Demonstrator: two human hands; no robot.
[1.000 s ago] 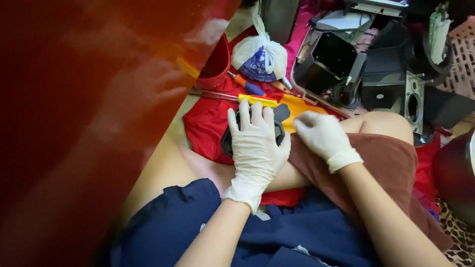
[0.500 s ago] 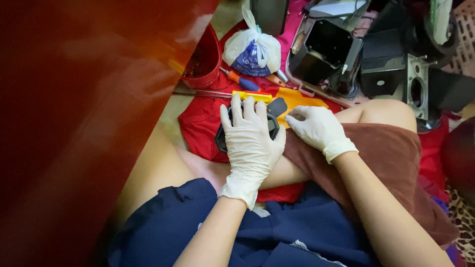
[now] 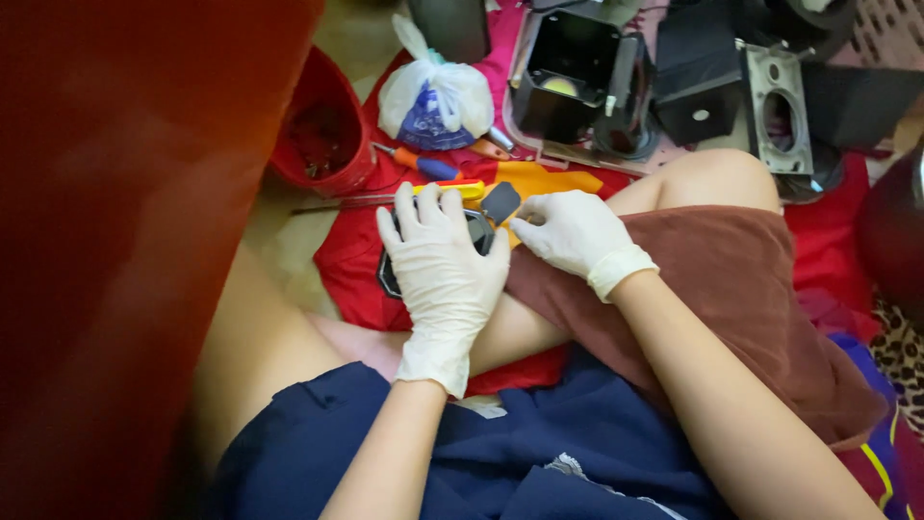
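Observation:
Both of my hands wear white gloves. My left hand (image 3: 445,274) lies flat with fingers spread over a dark, round-edged part (image 3: 389,276) that rests on a red cloth (image 3: 348,270) between my legs. My right hand (image 3: 568,231) is beside it, fingers curled at the part's right edge, next to a small dark grey flap (image 3: 500,201); what the fingers pinch is hidden. A yellow-handled tool (image 3: 460,187) lies just beyond my left fingertips.
A red bucket (image 3: 322,130) stands at the back left, a tied white plastic bag (image 3: 433,91) behind the tools, an orange-and-blue screwdriver (image 3: 423,164) near it. Black box-shaped housings (image 3: 577,82) and a grey plate with a round hole (image 3: 776,111) sit at the back. A blurred red surface (image 3: 125,241) fills the left.
The view has drifted so the scene sits slightly lower and closer. My hands stay on the dark part; the right hand has shifted a little toward the left hand.

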